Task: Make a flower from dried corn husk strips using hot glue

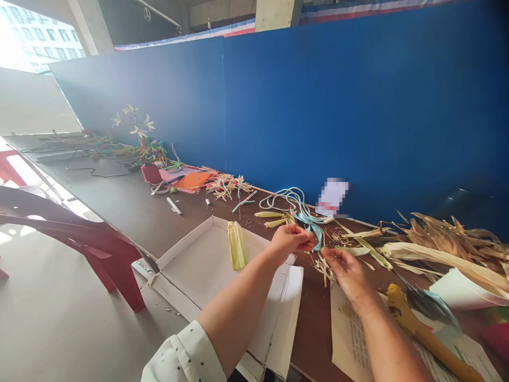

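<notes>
In the head view, my left hand (293, 240) is closed in a pinch at the edge of a light blue ribbon (317, 232). Close by on its right, my right hand (347, 270) has thumb and fingers drawn together near the ribbon's lower end. What lies between those right fingertips is too small to make out. Below and around both hands, thin dry husk scraps litter the brown table. Just beyond them lie pale yellow husk pieces (274, 223) and a loop of light blue cord (286, 197).
A shallow white cardboard box (191, 265) holds a folded yellow husk piece (237, 245). At right are a yellow glue gun (437, 347), a white cup (463, 289), printed paper (344, 329) and dried husks (441, 239). A blue panel (318, 106) backs the table; a red chair (99, 241) stands left.
</notes>
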### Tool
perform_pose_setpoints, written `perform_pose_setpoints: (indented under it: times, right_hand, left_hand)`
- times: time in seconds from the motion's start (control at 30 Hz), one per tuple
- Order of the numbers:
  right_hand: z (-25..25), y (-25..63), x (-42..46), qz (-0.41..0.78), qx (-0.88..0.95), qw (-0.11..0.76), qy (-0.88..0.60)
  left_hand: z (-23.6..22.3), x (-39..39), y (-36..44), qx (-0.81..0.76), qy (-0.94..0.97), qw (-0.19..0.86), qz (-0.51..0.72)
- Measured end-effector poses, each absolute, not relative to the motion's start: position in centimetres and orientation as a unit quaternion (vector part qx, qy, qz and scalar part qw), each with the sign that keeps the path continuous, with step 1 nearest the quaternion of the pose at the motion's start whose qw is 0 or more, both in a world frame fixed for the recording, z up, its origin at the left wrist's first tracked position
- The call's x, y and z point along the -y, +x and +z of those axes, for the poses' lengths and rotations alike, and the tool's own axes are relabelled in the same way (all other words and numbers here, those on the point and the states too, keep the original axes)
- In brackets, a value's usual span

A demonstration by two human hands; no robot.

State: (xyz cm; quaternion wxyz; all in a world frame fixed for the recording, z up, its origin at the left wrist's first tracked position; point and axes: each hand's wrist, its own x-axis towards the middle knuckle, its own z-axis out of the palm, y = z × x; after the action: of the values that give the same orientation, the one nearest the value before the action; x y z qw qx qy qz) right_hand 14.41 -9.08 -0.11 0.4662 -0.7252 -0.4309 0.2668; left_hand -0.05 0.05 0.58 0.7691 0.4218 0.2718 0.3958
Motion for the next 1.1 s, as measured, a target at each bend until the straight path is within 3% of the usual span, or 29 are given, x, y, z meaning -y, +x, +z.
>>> perform_pose_setpoints:
  times: [0.17,0.27,0.5,0.7,0.93,1.1]
  right_hand:
    - [0.6,15.3,9.4,0.087,0.430,0.511,-0.739]
    - [0.2,15.2,9.5,0.043,0.507,0.504,-0.698]
    - [-1.0,14.2,8.9,0.107,0.594,0.425,-0.674]
    - [-1.2,14.3,8.9,0.159,0.582,0.432,-0.670]
    - [-1.1,15.1,8.7,0.239,0.506,0.435,-0.705]
    - [-1.6,15.5,8.5,0.256,0.456,0.484,-0.702]
  left_hand:
    - [0.7,-0.1,0.0,-0.302,0.444,0.753,0.381]
    - [0.8,0.1,-0.1,-0.310,0.460,0.750,0.360]
    - [0.7,0.2,-0.4,-0.256,0.460,0.780,0.339]
    - [0.8,0.3,-0.4,-0.234,0.441,0.797,0.341]
    - [0.4,0.1,-0.3,-0.266,0.470,0.746,0.389]
    - [0.1,0.0,-0.1,-0.275,0.486,0.727,0.399]
